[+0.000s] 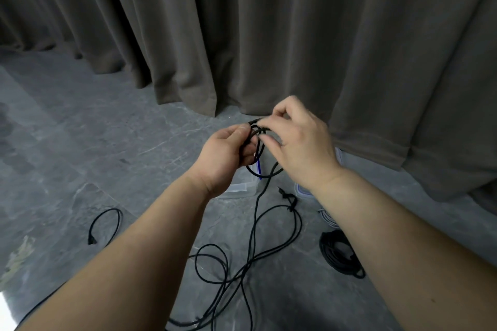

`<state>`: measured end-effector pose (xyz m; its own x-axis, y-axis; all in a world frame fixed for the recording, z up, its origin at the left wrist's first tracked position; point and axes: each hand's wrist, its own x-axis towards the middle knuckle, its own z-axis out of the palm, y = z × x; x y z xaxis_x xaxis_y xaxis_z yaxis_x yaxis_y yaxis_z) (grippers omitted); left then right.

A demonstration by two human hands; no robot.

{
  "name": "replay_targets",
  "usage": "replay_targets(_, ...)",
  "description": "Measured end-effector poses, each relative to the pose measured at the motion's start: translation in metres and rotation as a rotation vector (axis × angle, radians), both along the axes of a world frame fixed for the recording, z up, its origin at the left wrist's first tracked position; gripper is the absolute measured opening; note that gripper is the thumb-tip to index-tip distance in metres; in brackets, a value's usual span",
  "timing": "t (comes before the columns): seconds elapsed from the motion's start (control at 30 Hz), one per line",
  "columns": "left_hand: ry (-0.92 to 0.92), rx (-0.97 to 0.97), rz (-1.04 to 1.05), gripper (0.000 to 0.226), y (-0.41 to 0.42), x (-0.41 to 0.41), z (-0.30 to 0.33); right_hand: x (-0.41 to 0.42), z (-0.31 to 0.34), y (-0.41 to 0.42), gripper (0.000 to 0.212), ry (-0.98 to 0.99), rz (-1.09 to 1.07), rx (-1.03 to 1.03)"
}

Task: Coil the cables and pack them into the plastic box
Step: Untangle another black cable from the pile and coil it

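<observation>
While the black cable [258,148] hangs in a few small loops at the centre of the frame, the left hand [226,154] grips those loops, fingers curled round them and thumb pressed on top. The right hand [298,140] pinches the cable's upper strand between thumb and fingertips, its other fingers bent, palm turned down. Both forearms reach in from the lower edge, wrists close together. The cable's free length drops from the loops to the grey floor [94,142] and sprawls in loose tangles toward the bottom centre. Just below the hands, partly hidden, sits the clear plastic box [242,185]. A coiled black bundle [337,254] lies at lower right, a short black cable [106,224] at lower left. Brown curtains [269,29] fill the top.
</observation>
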<state>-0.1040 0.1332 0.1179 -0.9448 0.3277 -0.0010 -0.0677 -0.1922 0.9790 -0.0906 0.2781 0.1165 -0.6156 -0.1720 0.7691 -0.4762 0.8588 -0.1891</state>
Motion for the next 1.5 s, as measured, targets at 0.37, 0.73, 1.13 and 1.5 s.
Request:
replay_targets(0.37,0.038,-0.048,-0.037,0.037,-0.003,0.0,0.002,-0.014,0.001,0.008,0.02,-0.531,-0.056,-0.875)
replay_targets(0.73,-0.026,-0.01,-0.024,0.036,-0.002,-0.001,-0.001,-0.002,0.001,0.007,0.019,-0.112,-0.003,-0.073)
replay_targets(1.13,0.003,0.038,-0.105,0.037,0.002,0.002,0.002,-0.006,0.003,0.0,0.017,-0.438,-0.04,-0.713)
replay_targets(1.5,-0.152,0.362,0.087,0.035,-0.005,-0.011,0.0,-0.001,-0.008,0.006,0.021,-0.933,0.104,-1.114)
